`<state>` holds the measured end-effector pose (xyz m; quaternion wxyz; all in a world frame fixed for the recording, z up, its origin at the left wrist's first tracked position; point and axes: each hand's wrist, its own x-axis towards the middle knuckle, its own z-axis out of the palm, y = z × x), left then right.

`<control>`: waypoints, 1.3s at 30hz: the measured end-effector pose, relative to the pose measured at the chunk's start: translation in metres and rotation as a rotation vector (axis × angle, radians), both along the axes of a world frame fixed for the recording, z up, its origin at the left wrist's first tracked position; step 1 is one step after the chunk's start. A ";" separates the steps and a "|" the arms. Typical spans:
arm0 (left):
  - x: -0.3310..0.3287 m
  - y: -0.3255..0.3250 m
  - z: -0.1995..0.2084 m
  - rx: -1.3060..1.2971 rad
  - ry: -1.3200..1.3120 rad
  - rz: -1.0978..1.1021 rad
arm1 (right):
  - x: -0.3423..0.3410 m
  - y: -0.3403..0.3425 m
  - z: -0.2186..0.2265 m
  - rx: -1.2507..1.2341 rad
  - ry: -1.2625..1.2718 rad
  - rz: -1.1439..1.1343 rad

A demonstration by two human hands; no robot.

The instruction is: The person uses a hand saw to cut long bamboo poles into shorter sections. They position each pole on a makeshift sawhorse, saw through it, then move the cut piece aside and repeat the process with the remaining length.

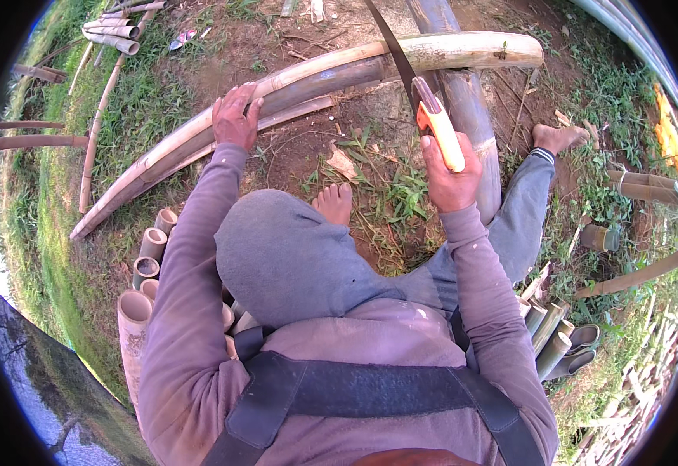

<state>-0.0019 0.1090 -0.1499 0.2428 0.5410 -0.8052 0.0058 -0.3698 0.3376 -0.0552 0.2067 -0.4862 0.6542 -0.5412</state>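
A long bamboo pole (308, 72) lies crosswise in front of me, its pale right end resting over a thick grey bamboo log (469, 109). My left hand (235, 116) lies on the pole with fingers spread, the thumb apart from them. In my right hand (454, 171) is a hand saw (401, 58), gripped by its orange and yellow handle. The dark blade points away from me and crosses the pole left of the log; whether its teeth have cut in cannot be told. Darker bamboo pieces (323, 85) lie alongside the pole on my side.
Cut bamboo tubes (135, 307) stand by my left side, and more pieces (548, 334) lie at my right near a pair of dark shoes (575, 353). My bare feet (333, 203) rest on the soil. Bamboo lengths (114, 35) are stacked at the far left.
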 end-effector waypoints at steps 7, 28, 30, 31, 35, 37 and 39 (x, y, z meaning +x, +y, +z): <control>0.005 0.001 -0.003 -0.026 0.012 0.013 | 0.003 0.104 -0.004 -0.004 -0.036 -0.019; -0.015 0.033 0.026 -0.010 -0.304 0.066 | 0.010 -0.001 -0.012 -0.050 -0.002 0.011; -0.021 0.004 0.042 0.118 -0.526 0.081 | 0.011 -0.005 -0.009 -0.142 -0.012 0.013; -0.023 -0.007 0.046 0.231 -0.511 0.066 | 0.011 -0.005 -0.008 -0.185 -0.019 0.015; -0.032 -0.024 0.058 0.386 -0.478 0.017 | -0.010 -0.002 -0.018 -0.200 0.046 -0.026; -0.043 -0.018 0.058 0.344 -0.453 -0.008 | -0.019 0.003 -0.006 -0.143 0.004 -0.017; -0.062 -0.023 0.064 0.298 -0.406 -0.041 | -0.030 0.001 0.007 -0.158 0.089 -0.039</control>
